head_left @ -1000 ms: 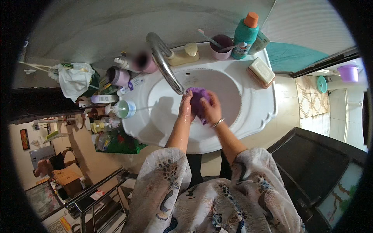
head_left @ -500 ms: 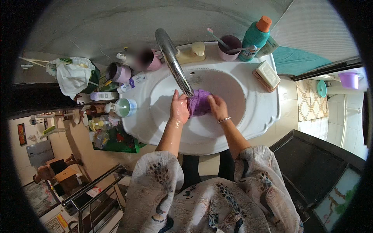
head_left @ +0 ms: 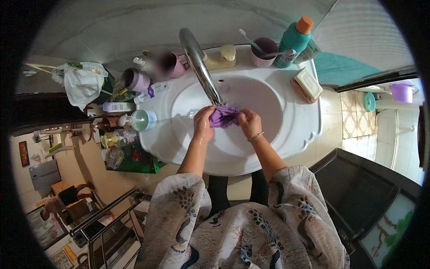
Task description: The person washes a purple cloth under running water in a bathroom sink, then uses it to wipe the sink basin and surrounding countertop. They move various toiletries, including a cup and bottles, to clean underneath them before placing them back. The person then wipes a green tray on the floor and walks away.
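A bunched purple cloth (head_left: 223, 116) hangs over the white oval sink (head_left: 264, 134), right under the mouth of the curved chrome faucet (head_left: 200, 65). My left hand (head_left: 204, 122), wet and shiny, grips the cloth's left end with the fingers curled. On its right end my right hand (head_left: 250, 123) is closed, with a thin bracelet at the wrist. The cloth is stretched a little between both hands. My fingertips are partly hidden behind it.
Along the left rim stand a green soap pump bottle (head_left: 143, 120), a toothpaste tube (head_left: 151, 93) and a pink cup (head_left: 177, 67). A cup with toothbrushes (head_left: 264, 51), a teal bottle (head_left: 293, 42) and a soap bar (head_left: 308, 84) sit at right. A person (head_left: 67, 199) is far left.
My left hand has gone from open against the cloth to closed on it. The cloth is gathered smaller and has shifted slightly up and left.
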`<state>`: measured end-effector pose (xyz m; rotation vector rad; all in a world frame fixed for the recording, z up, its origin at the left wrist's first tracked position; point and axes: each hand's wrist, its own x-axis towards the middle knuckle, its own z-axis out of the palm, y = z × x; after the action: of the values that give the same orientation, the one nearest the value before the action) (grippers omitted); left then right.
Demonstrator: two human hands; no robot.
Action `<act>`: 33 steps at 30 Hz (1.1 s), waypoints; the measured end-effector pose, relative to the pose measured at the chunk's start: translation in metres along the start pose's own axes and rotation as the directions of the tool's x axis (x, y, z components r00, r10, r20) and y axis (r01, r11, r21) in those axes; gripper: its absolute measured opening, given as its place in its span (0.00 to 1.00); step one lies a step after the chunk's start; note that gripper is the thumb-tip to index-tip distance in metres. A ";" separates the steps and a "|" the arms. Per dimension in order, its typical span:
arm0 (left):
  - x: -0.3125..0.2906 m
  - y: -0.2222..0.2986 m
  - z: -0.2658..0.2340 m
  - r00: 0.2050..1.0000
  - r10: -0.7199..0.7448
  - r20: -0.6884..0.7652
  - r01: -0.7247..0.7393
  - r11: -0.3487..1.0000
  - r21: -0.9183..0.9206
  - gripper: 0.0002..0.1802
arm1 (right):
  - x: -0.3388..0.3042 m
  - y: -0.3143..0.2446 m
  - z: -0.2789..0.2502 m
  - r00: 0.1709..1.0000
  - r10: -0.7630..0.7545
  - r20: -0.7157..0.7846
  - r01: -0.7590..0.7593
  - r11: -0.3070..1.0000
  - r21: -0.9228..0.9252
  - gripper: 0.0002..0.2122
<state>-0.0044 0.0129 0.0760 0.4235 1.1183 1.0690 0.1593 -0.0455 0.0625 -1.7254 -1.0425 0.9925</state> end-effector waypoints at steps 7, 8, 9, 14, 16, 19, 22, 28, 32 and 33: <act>-0.005 0.028 -0.014 0.866 -0.255 0.431 -0.287 0.452 0.845 0.10 | 0.030 -0.014 -0.010 0.994 0.040 -0.100 -0.008 0.953 0.303 0.10; -0.005 0.032 -0.011 0.889 -0.259 0.378 -0.225 0.473 0.852 0.11 | 0.030 -0.016 -0.010 0.990 0.011 -0.139 0.024 0.969 0.246 0.10; -0.006 0.031 -0.011 0.906 -0.133 0.402 -0.241 0.619 0.748 0.11 | 0.026 -0.020 -0.010 0.985 -0.018 -0.174 0.050 0.981 0.185 0.09; 0.001 -0.012 -0.013 0.835 0.450 0.317 -0.541 0.565 0.623 0.16 | -0.025 -0.068 0.029 0.933 -0.346 -0.096 0.358 0.918 0.174 0.07; -0.003 -0.025 -0.004 0.815 0.396 0.424 -0.572 0.430 0.698 0.20 | -0.034 -0.066 0.040 0.922 -0.388 0.020 0.386 0.920 0.063 0.10; -0.030 -0.031 0.027 0.993 -0.116 -0.015 0.115 0.942 0.317 0.29 | 0.001 -0.058 0.032 1.000 -0.024 -0.009 0.022 0.978 -0.209 0.17; -0.034 -0.029 0.031 0.995 -0.098 0.021 0.088 0.958 0.272 0.28 | 0.010 -0.044 0.030 0.993 -0.079 -0.083 0.054 0.960 -0.274 0.19; 0.002 -0.043 -0.030 0.890 -0.281 0.360 0.250 0.959 0.132 0.26 | -0.018 -0.063 0.057 0.893 -0.174 0.416 0.406 0.712 -0.573 0.13; -0.024 -0.031 0.000 0.767 -0.531 0.360 0.489 0.847 0.208 0.24 | 0.045 -0.020 0.034 0.997 -0.016 0.075 0.033 0.975 -0.219 0.17; -0.024 -0.027 -0.002 0.772 -0.517 0.369 0.467 0.856 0.222 0.23 | 0.054 0.000 0.033 0.999 0.033 -0.013 -0.033 0.997 0.065 0.19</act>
<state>0.0060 -0.0204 0.0672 0.3964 0.8370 0.4136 0.1468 0.0128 0.0416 -1.6987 -0.9654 1.0232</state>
